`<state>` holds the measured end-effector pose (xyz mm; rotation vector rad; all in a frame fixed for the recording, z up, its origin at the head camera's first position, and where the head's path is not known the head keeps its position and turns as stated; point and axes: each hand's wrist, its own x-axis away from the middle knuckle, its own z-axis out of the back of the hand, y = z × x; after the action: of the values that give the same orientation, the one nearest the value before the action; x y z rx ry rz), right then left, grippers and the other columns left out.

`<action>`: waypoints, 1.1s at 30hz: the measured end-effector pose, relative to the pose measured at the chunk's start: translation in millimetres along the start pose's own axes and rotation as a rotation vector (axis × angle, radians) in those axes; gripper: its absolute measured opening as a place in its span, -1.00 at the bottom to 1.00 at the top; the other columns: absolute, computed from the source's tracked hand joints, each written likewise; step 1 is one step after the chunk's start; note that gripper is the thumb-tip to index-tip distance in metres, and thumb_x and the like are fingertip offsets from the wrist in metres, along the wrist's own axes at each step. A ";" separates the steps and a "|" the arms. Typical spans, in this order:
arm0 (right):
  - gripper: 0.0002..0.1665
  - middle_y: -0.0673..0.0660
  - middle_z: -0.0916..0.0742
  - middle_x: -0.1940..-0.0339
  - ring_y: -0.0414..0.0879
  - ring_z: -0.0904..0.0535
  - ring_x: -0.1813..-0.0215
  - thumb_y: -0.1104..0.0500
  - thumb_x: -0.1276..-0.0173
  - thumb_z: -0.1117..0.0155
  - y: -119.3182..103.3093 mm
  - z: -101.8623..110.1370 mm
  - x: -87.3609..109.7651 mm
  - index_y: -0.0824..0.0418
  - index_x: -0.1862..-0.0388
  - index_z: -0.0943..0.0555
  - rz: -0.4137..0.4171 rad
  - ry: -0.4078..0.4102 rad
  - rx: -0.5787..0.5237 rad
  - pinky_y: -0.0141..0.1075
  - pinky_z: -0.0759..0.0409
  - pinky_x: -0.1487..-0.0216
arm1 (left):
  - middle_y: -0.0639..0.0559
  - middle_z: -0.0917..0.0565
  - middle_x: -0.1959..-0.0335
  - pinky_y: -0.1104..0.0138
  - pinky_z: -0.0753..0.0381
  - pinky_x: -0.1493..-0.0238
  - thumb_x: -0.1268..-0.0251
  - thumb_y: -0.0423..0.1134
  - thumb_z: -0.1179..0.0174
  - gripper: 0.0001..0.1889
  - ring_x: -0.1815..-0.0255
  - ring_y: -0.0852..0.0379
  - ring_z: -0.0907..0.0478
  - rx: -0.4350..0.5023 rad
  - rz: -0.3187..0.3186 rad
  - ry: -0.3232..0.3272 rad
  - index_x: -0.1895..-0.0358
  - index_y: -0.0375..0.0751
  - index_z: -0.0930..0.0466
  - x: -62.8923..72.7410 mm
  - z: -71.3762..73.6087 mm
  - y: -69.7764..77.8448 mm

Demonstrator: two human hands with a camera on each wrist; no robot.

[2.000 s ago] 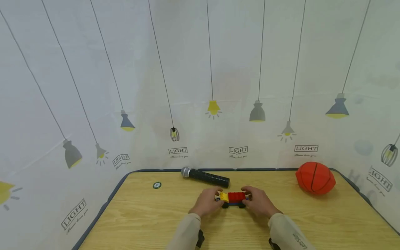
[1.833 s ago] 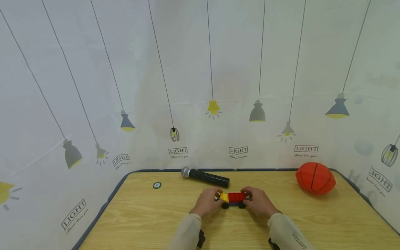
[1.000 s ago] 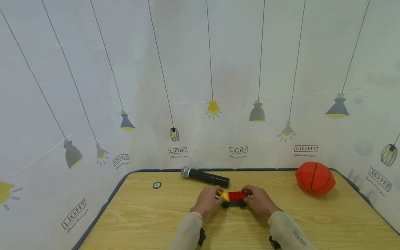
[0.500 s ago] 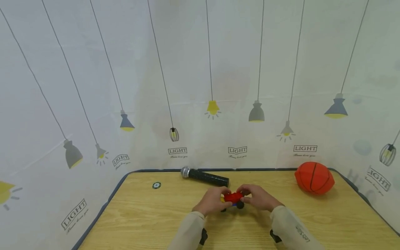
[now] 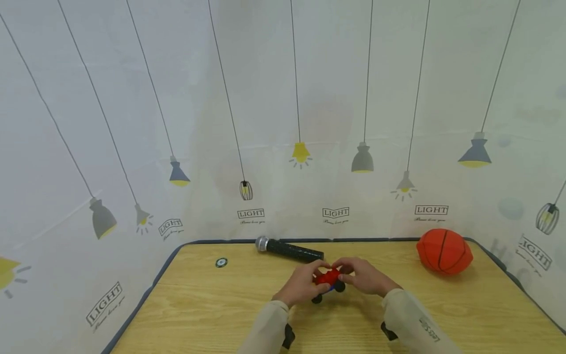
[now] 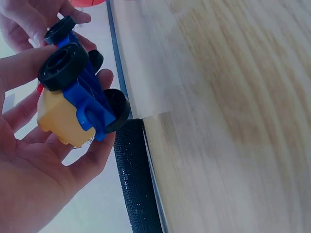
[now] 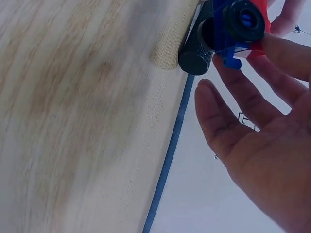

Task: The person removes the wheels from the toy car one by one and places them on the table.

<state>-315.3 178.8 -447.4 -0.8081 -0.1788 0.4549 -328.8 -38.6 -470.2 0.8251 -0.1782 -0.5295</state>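
Both hands hold a toy building-block car with red blocks (image 5: 326, 279), a blue chassis (image 6: 90, 97), black wheels (image 7: 244, 21) and a yellow front block (image 6: 60, 116). My left hand (image 5: 301, 283) grips it from the left, thumb along the near side, hiding the yellow front in the head view. At the other end, my right hand (image 5: 364, 277) pinches the red part between thumb and fingers. The car is tilted, its right end higher, with the wheels raised over the wooden table (image 5: 212, 309); its underside shows in the left wrist view.
Just behind the hands lies a black microphone (image 5: 292, 250) with a silver head. A small round green-and-white chip (image 5: 221, 262) is at the left. Toward the back right corner sits a red ball (image 5: 444, 251) with black lines. A lamp-printed white sheet (image 5: 283, 123) surrounds the table.
The car has gone from level on the table to lifted and tilted. My hands have come closer together, and the left one has slid along the car, covering its yellow front.
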 end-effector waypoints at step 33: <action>-0.59 0.11 -0.75 0.15 -0.07 -0.68 0.11 0.28 -0.35 -0.35 -2.5 -17.1 2.4 0.02 -0.16 -0.63 -0.036 0.335 -0.098 -0.14 -0.66 0.12 | -0.11 -0.66 0.00 0.31 -0.70 0.13 -0.44 -0.17 -0.22 -0.51 0.12 0.17 -0.64 0.129 -0.036 0.179 -0.38 0.09 -0.39 2.6 -6.5 0.6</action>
<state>-306.7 167.2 -457.2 -0.9634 0.0965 0.2728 -324.1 -35.4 -474.3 0.9981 -0.0330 -0.4783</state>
